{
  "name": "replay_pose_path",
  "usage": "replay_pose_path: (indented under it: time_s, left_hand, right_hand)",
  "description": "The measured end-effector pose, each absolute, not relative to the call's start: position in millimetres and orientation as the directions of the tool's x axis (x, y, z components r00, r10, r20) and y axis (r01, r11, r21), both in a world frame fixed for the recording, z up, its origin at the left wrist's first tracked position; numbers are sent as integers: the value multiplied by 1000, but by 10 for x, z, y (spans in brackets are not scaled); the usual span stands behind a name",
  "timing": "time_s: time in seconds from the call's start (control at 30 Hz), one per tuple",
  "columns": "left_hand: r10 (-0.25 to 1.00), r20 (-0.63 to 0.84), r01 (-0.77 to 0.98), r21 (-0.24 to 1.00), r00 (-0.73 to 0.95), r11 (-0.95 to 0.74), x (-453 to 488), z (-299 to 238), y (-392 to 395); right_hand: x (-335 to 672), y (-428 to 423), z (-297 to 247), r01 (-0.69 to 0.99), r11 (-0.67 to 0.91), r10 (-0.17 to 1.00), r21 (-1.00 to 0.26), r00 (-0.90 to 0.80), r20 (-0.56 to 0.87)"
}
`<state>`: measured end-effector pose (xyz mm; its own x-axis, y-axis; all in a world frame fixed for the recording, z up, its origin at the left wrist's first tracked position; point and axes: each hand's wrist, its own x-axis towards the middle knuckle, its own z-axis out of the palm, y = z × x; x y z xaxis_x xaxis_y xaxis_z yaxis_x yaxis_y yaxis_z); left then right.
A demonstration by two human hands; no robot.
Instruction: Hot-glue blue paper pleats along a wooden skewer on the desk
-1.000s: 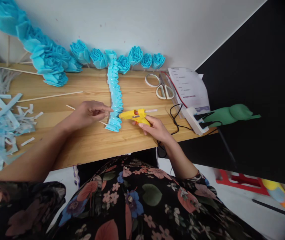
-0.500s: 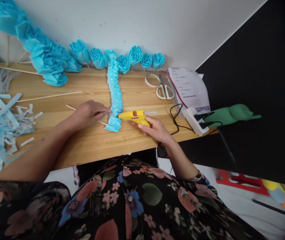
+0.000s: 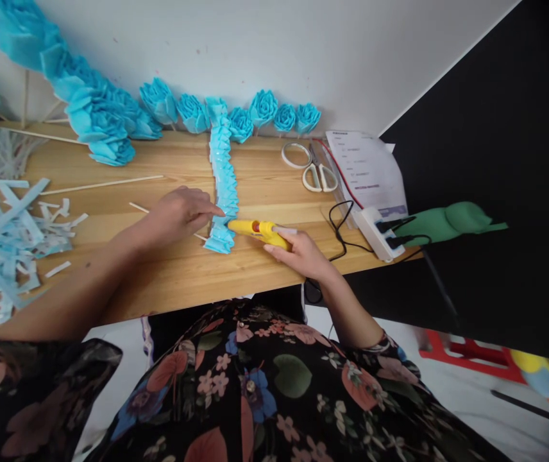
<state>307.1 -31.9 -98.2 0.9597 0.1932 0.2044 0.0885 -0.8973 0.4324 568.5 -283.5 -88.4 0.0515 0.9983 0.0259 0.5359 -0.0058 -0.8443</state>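
Pointing L, glue gun (image 3: 265,231), crosswise, tilt unclear

The glue gun (image 3: 244,227) looks plastic, the pleated strip (image 3: 224,174) glossy, the table (image 3: 267,183) wooden.

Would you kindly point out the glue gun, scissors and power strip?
Glue gun (image 3: 265,230): head view, its yellow body.
Scissors (image 3: 320,171): head view, where the handles meet.
Power strip (image 3: 378,238): head view, its white casing.

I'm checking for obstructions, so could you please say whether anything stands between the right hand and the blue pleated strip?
Only the yellow glue gun, which the right hand holds pointing at the strip.
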Motion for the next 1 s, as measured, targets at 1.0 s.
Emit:
replay_pose_path:
  time_s: [1.0]
  left_hand:
    - [-81,-104,-41,342,991,-939,3683,-789,-35]
  right_hand:
    - [5557,-3061,-844,802,270,954,-532,-148,261]
